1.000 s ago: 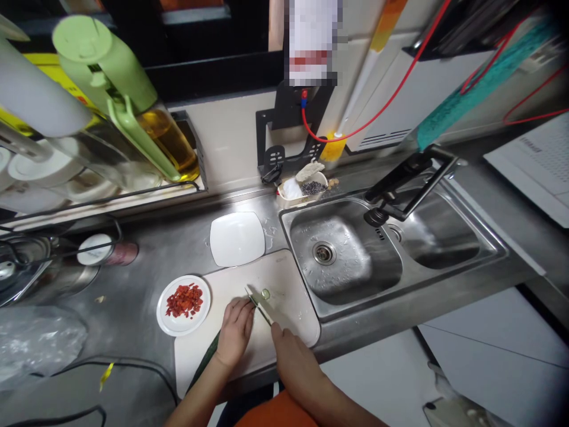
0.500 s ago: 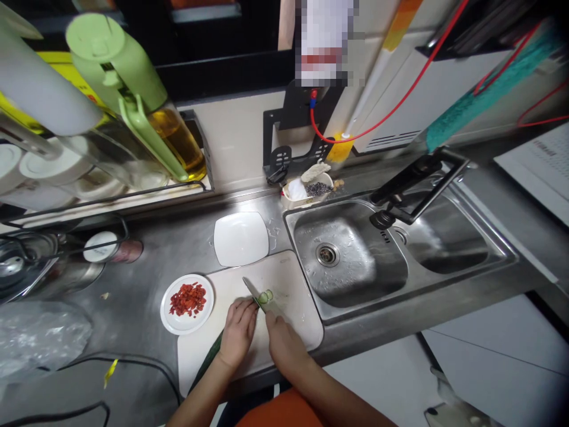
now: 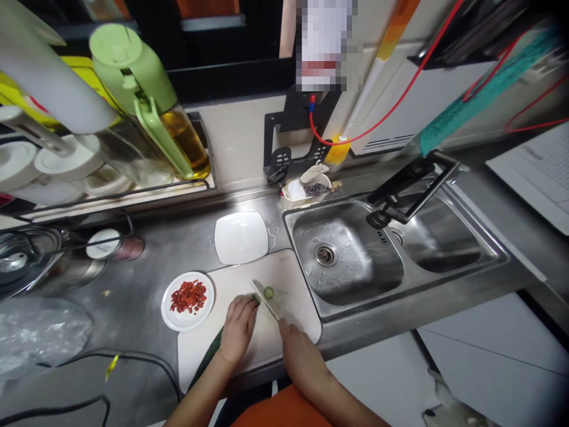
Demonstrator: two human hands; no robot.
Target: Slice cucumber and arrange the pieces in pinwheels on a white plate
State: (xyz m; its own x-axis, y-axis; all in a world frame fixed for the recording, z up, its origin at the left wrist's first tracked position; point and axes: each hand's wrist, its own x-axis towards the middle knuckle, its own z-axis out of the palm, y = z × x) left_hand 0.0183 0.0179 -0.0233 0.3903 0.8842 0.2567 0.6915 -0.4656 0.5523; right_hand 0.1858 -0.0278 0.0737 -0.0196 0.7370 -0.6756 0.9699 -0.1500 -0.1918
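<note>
In the head view, I see the left hand [image 3: 239, 326] gripping a long, dark-green cucumber [image 3: 210, 354] on a white rectangular cutting board [image 3: 231, 281]; the right hand [image 3: 301, 353] clasps a thin, pale-bladed knife [image 3: 268, 306] near a round green slice [image 3: 268, 292].

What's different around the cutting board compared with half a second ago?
The right hand and knife have shifted right and back toward the person. Two slices showed beside the knife; now only one green slice shows clearly. Nothing was let go: the left hand still holds the cucumber. The round plate and square plate stayed put.
</note>
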